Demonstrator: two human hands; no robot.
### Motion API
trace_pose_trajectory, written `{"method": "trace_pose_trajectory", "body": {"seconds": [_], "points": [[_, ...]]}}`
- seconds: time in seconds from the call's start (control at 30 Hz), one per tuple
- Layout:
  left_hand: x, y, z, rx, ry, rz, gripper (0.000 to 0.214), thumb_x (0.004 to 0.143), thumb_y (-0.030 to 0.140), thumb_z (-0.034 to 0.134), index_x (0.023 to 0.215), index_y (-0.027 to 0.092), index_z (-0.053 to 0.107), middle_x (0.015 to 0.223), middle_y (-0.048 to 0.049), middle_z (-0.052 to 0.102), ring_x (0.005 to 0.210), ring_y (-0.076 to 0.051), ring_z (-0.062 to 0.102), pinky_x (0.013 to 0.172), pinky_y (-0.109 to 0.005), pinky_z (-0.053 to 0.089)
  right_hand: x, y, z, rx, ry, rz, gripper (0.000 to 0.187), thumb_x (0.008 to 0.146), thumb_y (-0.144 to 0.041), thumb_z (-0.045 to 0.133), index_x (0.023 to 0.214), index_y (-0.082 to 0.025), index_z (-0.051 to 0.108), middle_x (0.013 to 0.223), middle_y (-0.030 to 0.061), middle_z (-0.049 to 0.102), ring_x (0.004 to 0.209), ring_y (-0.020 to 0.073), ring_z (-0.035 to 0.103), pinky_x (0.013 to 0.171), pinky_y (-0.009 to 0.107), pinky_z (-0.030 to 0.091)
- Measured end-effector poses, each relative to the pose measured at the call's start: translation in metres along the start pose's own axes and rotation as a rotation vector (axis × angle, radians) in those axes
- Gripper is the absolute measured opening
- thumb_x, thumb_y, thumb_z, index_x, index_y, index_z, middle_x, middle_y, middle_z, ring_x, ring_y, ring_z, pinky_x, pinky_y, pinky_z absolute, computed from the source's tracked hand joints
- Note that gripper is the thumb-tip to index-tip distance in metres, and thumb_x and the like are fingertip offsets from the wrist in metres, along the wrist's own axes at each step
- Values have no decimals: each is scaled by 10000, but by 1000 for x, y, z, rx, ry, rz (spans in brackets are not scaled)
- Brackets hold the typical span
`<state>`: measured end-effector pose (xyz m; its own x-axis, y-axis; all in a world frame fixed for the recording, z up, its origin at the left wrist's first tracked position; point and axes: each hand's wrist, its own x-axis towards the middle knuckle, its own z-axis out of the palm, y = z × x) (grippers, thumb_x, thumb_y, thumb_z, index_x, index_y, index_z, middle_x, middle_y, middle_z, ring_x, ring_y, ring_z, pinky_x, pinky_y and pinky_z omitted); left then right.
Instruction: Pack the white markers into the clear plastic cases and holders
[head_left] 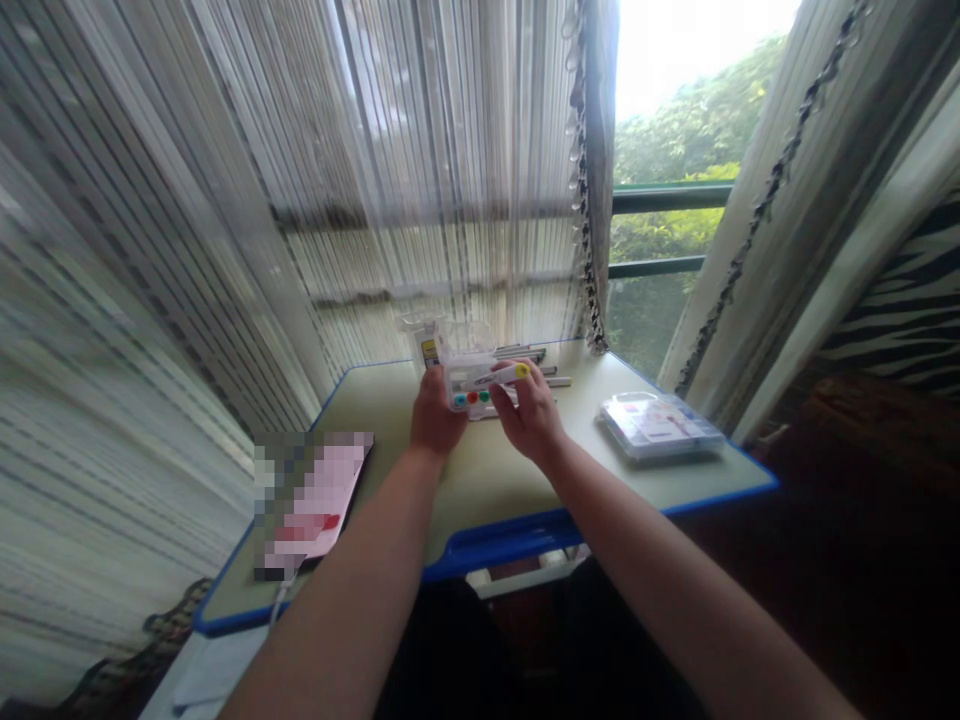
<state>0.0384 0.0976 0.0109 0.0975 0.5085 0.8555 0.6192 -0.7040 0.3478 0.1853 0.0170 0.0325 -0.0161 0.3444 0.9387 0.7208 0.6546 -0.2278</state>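
Note:
A clear plastic marker case [466, 375] stands on the small blue-edged desk [525, 535], with coloured marker caps showing at its near end. My left hand [435, 412] is wrapped around the case's left side. My right hand [531, 412] pinches a white marker with a yellow cap [504, 375] just above the case's open top. Several loose markers [536, 355] lie on the desk right behind the case.
The case's clear lid [658, 425] lies flat at the desk's right. A blurred-out flat object [311, 500] with a white cable sits at the left. Striped curtains [225, 220] hang behind the desk, and a window opening with green rails [667, 200] is at the back right.

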Motion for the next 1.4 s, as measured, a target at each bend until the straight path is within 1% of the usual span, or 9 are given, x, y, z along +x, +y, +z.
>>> {"method": "trace_pose_trajectory", "body": {"seconds": [0.1, 0.2, 0.4, 0.53, 0.77, 0.93, 1.07, 1.27, 1.4], "points": [[0, 1, -1, 6, -8, 4, 278, 747, 268, 613, 981, 189, 485, 929, -79, 607, 869, -230, 612, 781, -386, 518, 1, -1, -2, -37, -65, 59, 230, 938, -310, 402, 1062, -200, 562, 1020, 95, 589, 997, 216, 542, 905, 395, 456], [0, 2, -2, 4, -22, 21, 294, 766, 316, 603, 1000, 183, 484, 947, -89, 604, 895, -237, 611, 805, -391, 512, 2, -1, -1, -47, -103, 73, 263, 941, -318, 402, 1064, -184, 592, 987, 95, 595, 955, 213, 532, 905, 381, 447], [0, 1, -3, 11, -37, 46, 316, 766, 344, 606, 1004, 177, 482, 955, -95, 597, 920, -243, 605, 824, -392, 506, 1, 1, 3, -60, -159, 88, 226, 906, -295, 471, 1047, -185, 609, 918, 79, 603, 897, 209, 533, 866, 350, 450], [0, 1, -1, 37, -33, 49, 294, 761, 309, 606, 993, 183, 477, 933, -76, 598, 903, -229, 606, 810, -379, 510, 0, 4, 5, -34, -140, 77, 184, 882, -260, 500, 1003, -196, 624, 893, 73, 607, 879, 209, 538, 848, 350, 456], [0, 0, -1, 46, -66, 60, 339, 745, 285, 615, 1037, 182, 474, 987, -97, 606, 931, -240, 610, 814, -390, 519, -1, 6, 5, -24, -130, 44, 185, 829, -227, 559, 978, -193, 664, 920, 80, 617, 882, 214, 529, 837, 358, 459], [0, 0, -1, 36, -53, 84, 364, 747, 283, 604, 1065, 172, 463, 998, -107, 607, 954, -245, 607, 840, -402, 512, 2, 4, 3, -8, -133, 31, 179, 867, -280, 534, 963, -184, 651, 914, 77, 646, 861, 207, 535, 844, 363, 446], [1, 2, -1, 27, -53, 81, 316, 756, 271, 587, 1035, 182, 469, 966, -93, 608, 932, -236, 609, 821, -383, 516, 2, 4, 3, -24, -135, 38, 148, 867, -258, 522, 934, -194, 638, 913, 67, 652, 853, 201, 534, 842, 357, 438], [0, 5, -4, 11, -82, 60, 318, 757, 276, 583, 1045, 181, 488, 989, -102, 606, 933, -239, 608, 812, -380, 510, 1, 6, 3, -49, -146, 55, 188, 862, -269, 546, 979, -208, 679, 956, 74, 631, 896, 204, 535, 872, 367, 441], [0, 5, -4, 11, -56, 70, 319, 769, 289, 571, 1056, 181, 484, 998, -103, 606, 937, -234, 608, 819, -379, 509, -1, 8, 4, -64, -139, 46, 222, 879, -272, 535, 1023, -224, 697, 984, 77, 612, 925, 206, 528, 890, 375, 437]]}}
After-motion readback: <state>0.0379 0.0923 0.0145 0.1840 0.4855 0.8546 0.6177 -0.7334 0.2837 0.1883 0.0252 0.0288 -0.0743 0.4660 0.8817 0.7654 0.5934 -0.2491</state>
